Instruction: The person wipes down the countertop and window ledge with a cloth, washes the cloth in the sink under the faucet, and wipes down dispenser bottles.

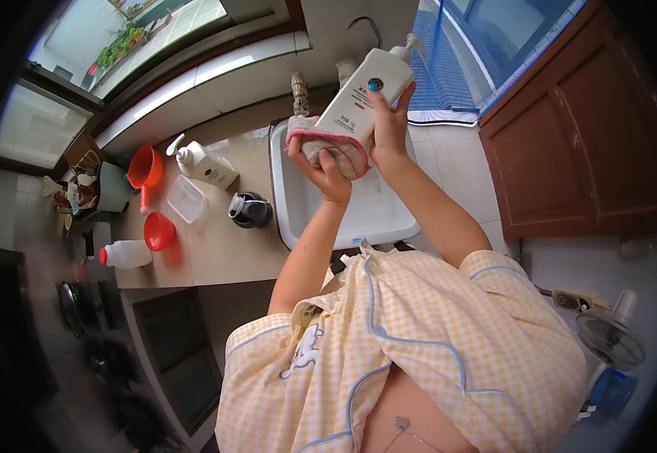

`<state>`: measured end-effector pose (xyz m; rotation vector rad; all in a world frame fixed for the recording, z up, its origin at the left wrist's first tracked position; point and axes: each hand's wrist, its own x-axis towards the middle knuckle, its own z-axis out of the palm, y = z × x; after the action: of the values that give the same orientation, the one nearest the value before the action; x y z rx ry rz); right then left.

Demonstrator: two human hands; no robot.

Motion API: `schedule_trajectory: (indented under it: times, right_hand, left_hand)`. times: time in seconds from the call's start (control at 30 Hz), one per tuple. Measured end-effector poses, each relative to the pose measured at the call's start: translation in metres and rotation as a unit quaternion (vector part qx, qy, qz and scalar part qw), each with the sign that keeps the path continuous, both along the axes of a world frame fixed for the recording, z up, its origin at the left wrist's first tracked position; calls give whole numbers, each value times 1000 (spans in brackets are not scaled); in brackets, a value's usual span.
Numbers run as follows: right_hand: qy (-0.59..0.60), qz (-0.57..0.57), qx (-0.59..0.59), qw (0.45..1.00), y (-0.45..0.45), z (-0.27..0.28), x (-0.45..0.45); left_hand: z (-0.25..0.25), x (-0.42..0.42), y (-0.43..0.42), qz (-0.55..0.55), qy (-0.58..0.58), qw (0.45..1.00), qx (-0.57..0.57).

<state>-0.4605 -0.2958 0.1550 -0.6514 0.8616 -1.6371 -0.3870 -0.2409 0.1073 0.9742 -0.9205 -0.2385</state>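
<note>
Above the sink, my right hand grips a white pump bottle with printed text on its front. The bottle is tilted, its pump head towards the upper right. My left hand is wrapped round a greyish cloth with a pink edge, which is pressed against the bottle's lower end. Part of the bottle's base is hidden by the cloth. Beneath both hands lies the white sink basin.
On the counter to the left stand another white pump bottle, a dark container, a clear plastic tub, a red ladle, a red bowl and a red-capped jug. A tap rises behind the sink.
</note>
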Motion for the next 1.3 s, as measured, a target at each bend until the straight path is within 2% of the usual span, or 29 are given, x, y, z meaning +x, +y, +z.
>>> schedule_trajectory:
  times: [0.07,0.23,0.37,0.4,0.43,0.47,0.5,0.53,0.6,0.63,0.67,0.73,0.77,0.83,0.9,0.97,1.0,1.07,1.1,1.13,1.2,1.23,1.3]
  right_hand:
    - [22,6,-83,996,-1,8,1]
    - [4,63,-96,993,-8,20,-5]
    - [-39,83,-75,993,-4,29,-9]
    - [-50,83,-99,990,-5,28,-10]
    - [-61,83,-123,987,-6,26,-12]
    - [-59,84,-123,987,-8,23,-15]
    - [-98,106,-74,987,-12,21,-20]
    - [-137,128,-25,982,-14,20,-25]
    - [-156,159,-8,975,-18,20,-35]
    - [-177,165,3,970,-20,18,-38]
    - [-199,170,14,965,-22,15,-40]
    - [-212,180,12,961,-27,9,-46]
    - [-213,172,4,962,-29,6,-49]
    - [-213,165,-1,963,-31,7,-51]
    - [-176,109,1,978,-32,9,-49]
    - [-188,103,3,977,-32,8,-44]
    - [-202,94,4,975,-30,12,-39]
    - [-181,86,19,980,-21,17,-28]
    - [-160,77,33,984,-17,20,-22]
    - [-160,79,33,983,-17,15,-18]
    - [-202,75,4,977,-24,-7,-12]
    - [-220,103,-14,970,-29,-15,-12]
    - [-186,89,-6,978,-28,-18,-13]
  left_hand:
    - [-8,7,-9,-61,72,995,-36]
    - [21,11,-21,-72,187,976,-90]
    - [21,20,-32,-72,148,984,-61]
    - [28,21,-33,-76,145,985,-54]
    - [35,22,-33,-136,292,947,-9]
    - [41,21,-31,-191,432,880,38]
    - [41,23,-33,-216,500,837,56]
    - [43,23,-35,-216,501,837,56]
    - [48,25,-40,-334,635,694,59]
    - [51,27,-38,-379,652,653,66]
    - [32,27,-41,-442,642,626,-9]
    - [36,25,-28,-399,583,705,-72]
    - [40,25,-20,-399,583,704,-75]
    - [45,28,-4,-485,635,599,-54]
    - [41,27,9,-485,625,610,-39]
    - [40,23,19,-479,596,644,-14]
    - [40,22,19,-477,597,645,-16]
    - [39,20,21,-538,478,694,-8]
    - [39,13,15,-481,335,808,52]
    - [39,5,9,-399,186,890,121]
    - [27,-10,5,-222,218,950,-11]
    - [41,-1,3,-164,137,976,30]
    - [49,10,1,-139,93,984,54]
